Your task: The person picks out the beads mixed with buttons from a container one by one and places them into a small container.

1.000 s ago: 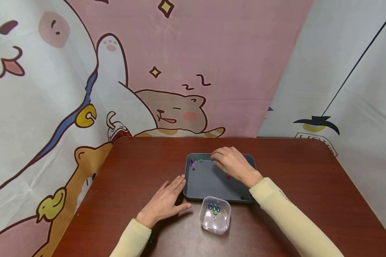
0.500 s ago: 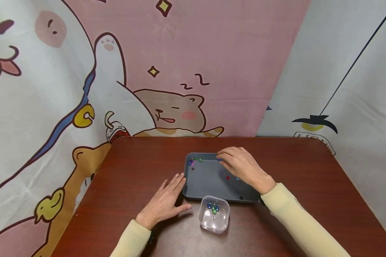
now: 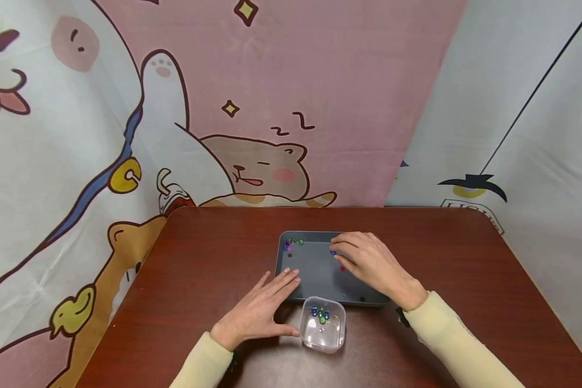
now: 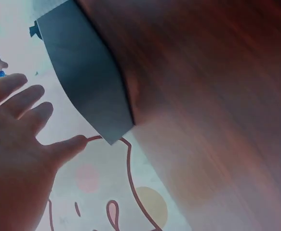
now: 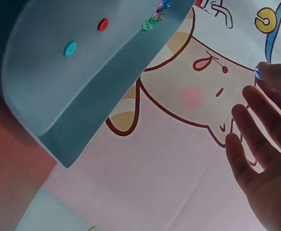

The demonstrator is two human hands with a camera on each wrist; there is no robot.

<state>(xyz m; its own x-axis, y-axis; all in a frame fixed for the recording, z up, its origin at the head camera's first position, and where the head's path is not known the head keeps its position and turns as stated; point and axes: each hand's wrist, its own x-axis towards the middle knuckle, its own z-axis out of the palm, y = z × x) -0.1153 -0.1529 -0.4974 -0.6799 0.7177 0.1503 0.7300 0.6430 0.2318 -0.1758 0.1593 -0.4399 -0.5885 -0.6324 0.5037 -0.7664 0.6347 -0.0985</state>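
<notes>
My right hand [image 3: 371,264] is over the right part of the grey tray [image 3: 315,275], pinching a blue glass marble [image 5: 259,71] between thumb and forefinger. In the right wrist view its other fingers are spread apart. Spread with straight fingers, my left hand [image 3: 257,312] reaches over the tray's front left edge, its thumb beside a clear plastic box [image 3: 322,342]. Several blue and green marbles [image 3: 322,320] lie in that box. A red button [image 5: 103,24] and a turquoise button [image 5: 70,48] lie in the tray; my right hand hides the turquoise one in the head view.
Small colourful marbles [image 3: 301,242] cluster in the tray's far left corner, with a dark button [image 3: 290,255] near them. Another dark piece [image 3: 362,299] lies by the tray's front edge. Beyond the brown table [image 3: 223,231] hangs a cartoon-printed cloth [image 3: 359,108].
My right hand has come right and nearer, bringing the blue marble away from the tray's far edge. My left hand has shifted right, from beside the tray to over its edge.
</notes>
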